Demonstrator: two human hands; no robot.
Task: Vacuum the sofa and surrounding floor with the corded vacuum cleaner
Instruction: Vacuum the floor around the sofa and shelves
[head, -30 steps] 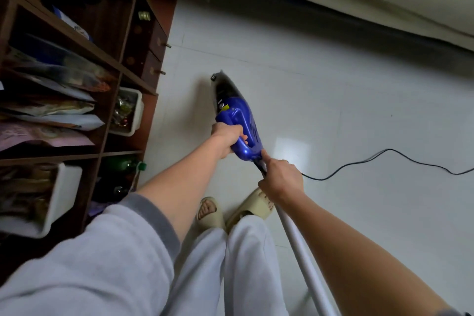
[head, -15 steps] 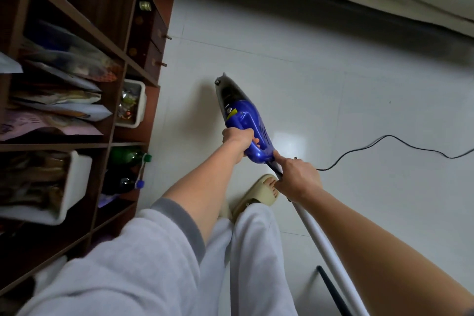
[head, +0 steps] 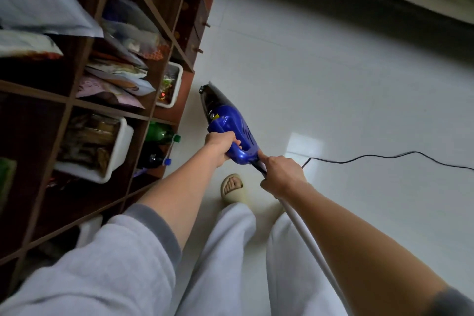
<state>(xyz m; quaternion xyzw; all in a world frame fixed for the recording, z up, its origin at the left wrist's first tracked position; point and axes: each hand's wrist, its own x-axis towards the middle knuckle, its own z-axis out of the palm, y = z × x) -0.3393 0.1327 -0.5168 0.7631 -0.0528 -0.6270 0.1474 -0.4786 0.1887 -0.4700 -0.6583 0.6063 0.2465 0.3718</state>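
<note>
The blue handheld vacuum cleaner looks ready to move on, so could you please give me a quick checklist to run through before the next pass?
1. Left hand grips the handle of the blue handheld vacuum cleaner: ok.
2. Right hand grips the top of the white tube: ok.
3. Black power cord lies loose on the white tiled floor, away from the feet: ok.
4. Nozzle end on the floor: cannot tell.
5. Beige slipper stands behind the vacuum, out of its path: ok.
6. Brown wooden shelf unit close on the left, so watch the swing: ok.
</note>
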